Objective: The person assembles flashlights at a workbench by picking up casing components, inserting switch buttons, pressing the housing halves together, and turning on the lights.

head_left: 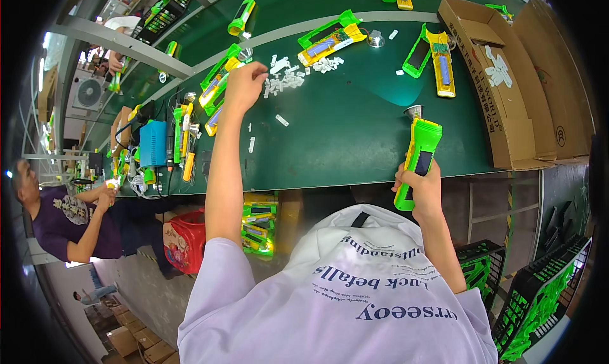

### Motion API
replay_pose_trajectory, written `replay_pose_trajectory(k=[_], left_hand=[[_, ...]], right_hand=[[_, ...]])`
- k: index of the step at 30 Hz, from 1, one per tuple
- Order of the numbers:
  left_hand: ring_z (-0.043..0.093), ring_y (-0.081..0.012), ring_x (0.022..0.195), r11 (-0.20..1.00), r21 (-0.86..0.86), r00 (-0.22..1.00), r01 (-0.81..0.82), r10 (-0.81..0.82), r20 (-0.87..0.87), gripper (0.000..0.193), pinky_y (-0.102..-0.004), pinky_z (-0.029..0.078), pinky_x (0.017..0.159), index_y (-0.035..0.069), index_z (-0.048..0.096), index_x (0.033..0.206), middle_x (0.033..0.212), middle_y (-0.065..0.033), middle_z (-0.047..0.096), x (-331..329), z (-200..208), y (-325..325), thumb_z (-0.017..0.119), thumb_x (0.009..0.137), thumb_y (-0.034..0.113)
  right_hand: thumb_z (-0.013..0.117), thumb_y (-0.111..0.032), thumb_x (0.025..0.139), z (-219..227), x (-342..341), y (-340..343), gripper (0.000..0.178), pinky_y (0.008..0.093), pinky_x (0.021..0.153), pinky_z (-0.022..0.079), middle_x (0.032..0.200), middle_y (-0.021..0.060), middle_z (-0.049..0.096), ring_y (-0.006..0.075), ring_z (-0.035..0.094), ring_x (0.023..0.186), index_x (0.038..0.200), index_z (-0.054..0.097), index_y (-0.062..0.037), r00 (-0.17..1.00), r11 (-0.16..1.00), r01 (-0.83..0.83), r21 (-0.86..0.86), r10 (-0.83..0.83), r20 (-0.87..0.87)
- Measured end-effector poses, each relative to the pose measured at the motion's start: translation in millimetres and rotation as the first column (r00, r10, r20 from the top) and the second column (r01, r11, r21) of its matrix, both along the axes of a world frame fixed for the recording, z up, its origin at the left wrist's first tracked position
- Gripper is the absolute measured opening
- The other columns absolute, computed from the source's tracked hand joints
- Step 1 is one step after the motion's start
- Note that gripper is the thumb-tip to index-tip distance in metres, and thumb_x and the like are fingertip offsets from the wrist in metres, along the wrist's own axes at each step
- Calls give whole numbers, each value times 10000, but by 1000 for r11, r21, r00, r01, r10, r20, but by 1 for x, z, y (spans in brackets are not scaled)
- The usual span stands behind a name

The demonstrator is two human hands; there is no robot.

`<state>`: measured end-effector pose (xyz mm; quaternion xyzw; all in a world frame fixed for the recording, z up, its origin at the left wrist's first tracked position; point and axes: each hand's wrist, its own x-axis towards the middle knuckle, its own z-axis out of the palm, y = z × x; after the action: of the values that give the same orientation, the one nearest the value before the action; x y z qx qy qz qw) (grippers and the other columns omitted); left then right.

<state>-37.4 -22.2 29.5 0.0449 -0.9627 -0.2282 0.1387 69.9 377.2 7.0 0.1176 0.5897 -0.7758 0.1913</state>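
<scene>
**Right hand clamped on torch, left hand at the white parts pile**

Green-and-yellow torch (419, 161): held upright in the right hand (420, 188), fingers wrapped tight round its lower body. Silver reflector end points away from the person, over the near edge of the green surface (355, 129); the butt end sticks out below the hand.

Left hand (244, 85): arm stretched far forward, fingers bunched together. Can't tell if anything is pinched between them. The pile of small white plastic pieces (288, 77) lies just beside it, on its right. A few loose white pieces (281, 120) sit nearer the person than that hand.

Touching or just left of the left hand: an opened torch shell (219, 82), green and yellow. Another opened shell (330, 39) lies beyond the pile, a third (431, 59) beyond the right hand.

Well right of the right hand: an open cardboard box (501, 91) on the surface.

Far left of the left hand: blue box unit (153, 143) with cables, then another person (63, 218) seated, hands together on something small.

Below right of the right hand: black crates (539, 300) with green parts.
</scene>
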Motion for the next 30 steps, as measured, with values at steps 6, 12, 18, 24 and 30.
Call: replay_pose_trajectory(k=[6,12,18,24,30], left_hand=[[692,-325,819,956,-261,955,132,-52,291,172,-390,539,764,19,710,914,859,-174,712,-59,-2,-1,744,754,75],[685,-291,819,936,-266,918,229,-117,380,278,-381,538,744,-12,691,890,857,-176,707,-77,-2,-10,779,674,140],[664,-326,809,831,-424,864,360,-126,487,259,-409,528,749,-10,668,865,838,-182,686,-72,19,12,717,682,166],[628,-310,811,721,-323,790,613,-577,209,343,-384,502,734,29,604,1052,840,-130,632,-19,36,59,683,723,81],[667,-188,803,941,-156,953,301,-290,88,207,-325,526,749,24,658,996,877,-104,687,-47,35,10,690,803,91]], right_hand=[[561,44,716,2,1,1,368,331,552,529,761,78,574,164,580,609,1075,492,5,1000,1000,-10,-6,10,4],[612,62,715,0,4,0,291,328,560,530,782,87,598,171,596,597,977,507,-11,1000,998,16,-64,-16,6],[627,59,721,4,5,3,284,327,559,517,760,79,593,173,600,602,968,506,-13,1000,998,-15,-57,15,6],[638,42,720,-1,3,8,265,338,575,513,757,82,603,177,597,602,942,506,-20,999,991,-38,-130,41,21],[651,25,716,2,4,5,264,333,600,527,767,71,607,164,599,618,937,514,-25,994,995,-72,-75,78,81]])
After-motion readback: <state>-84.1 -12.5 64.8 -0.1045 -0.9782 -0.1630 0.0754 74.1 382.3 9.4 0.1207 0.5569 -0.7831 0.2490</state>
